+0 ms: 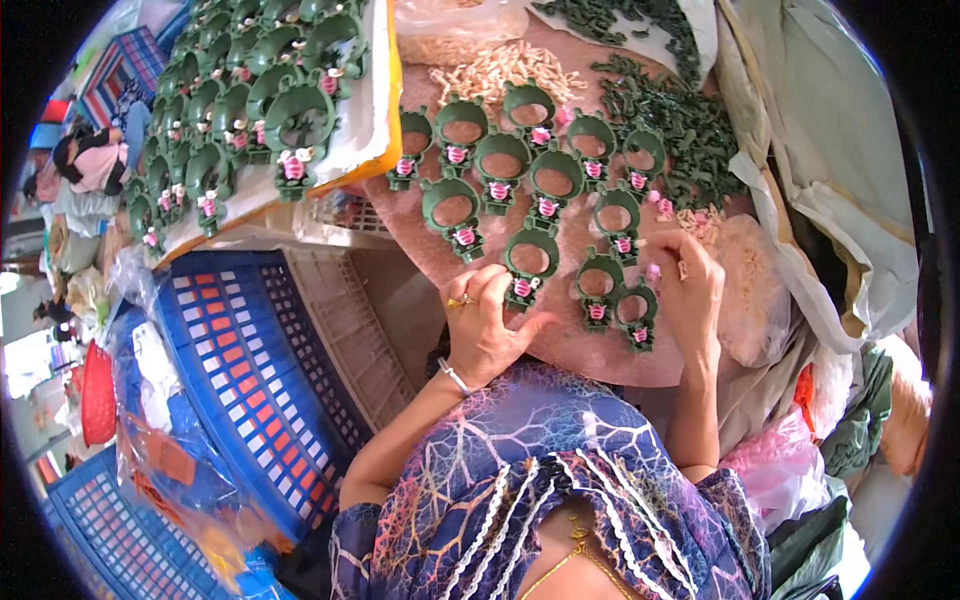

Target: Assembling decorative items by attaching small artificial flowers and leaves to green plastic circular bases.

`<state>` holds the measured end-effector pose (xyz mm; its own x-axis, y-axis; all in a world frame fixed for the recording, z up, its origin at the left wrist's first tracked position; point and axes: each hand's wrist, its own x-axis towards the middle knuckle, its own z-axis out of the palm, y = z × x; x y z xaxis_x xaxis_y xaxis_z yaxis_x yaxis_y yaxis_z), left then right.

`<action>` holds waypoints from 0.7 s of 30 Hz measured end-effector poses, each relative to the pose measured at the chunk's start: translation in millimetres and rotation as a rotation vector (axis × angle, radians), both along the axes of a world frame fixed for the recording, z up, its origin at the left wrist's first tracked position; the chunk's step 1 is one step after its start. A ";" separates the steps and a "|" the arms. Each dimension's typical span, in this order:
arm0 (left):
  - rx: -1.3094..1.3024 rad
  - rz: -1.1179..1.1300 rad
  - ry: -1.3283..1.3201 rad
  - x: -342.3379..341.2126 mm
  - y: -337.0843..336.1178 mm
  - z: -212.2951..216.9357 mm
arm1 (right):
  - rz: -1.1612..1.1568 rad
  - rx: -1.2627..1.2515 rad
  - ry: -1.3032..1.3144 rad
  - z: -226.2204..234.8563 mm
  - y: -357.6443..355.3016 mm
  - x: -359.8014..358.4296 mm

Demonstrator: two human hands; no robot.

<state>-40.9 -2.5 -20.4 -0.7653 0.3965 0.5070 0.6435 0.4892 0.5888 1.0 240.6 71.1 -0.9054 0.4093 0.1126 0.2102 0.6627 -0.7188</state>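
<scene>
Green plastic ring-shaped pieces, each with a small pink-and-white figure at its base, stand in a loose group on the pink-covered table point(430, 245). My left hand point(483, 325) has its fingers closed at the base of the nearest middle green ring piece point(530, 234). My right hand point(688, 290) is at the right of the group, fingers curled and pinched together beside another green ring piece point(617, 196). What its fingertips hold, if anything, is too small to make out. Small pink parts point(660, 205) lie just beyond that hand.
A pale tray with a yellow edge point(385, 165) holds rows of similar green pieces at the left. Cream parts point(505, 72) and dark green parts point(690, 145) lie heaped at the back. A clear bag point(748, 290) sits at the right. A blue basket point(262, 385) stands left of me.
</scene>
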 end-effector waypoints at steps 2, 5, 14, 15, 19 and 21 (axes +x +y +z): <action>0.005 0.020 0.004 0.3 0.4 -1.1 | 0.091 -0.022 0.046 -7.3 -17.5 0.1; -0.009 0.025 0.016 0.4 0.4 -2.1 | 0.172 0.089 0.057 -3.7 -28.8 2.4; -0.122 -0.511 0.368 -0.4 5.4 13.8 | 0.263 0.372 -0.061 2.7 -30.2 34.8; -0.123 -0.548 0.381 -2.7 10.6 21.5 | 0.242 0.357 -0.076 0.8 -32.7 37.6; -0.108 -0.625 0.412 -2.5 32.5 18.0 | 0.218 0.354 -0.131 -5.9 -35.8 43.3; -0.152 -0.637 0.438 -2.3 35.0 17.2 | 0.232 0.383 -0.136 -14.0 -36.5 43.0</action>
<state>-43.2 32.5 -3.2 -0.1106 0.7808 0.6149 0.9849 0.0031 0.1731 44.0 204.1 57.1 -0.9852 0.1461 0.0900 0.1001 0.9154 -0.3899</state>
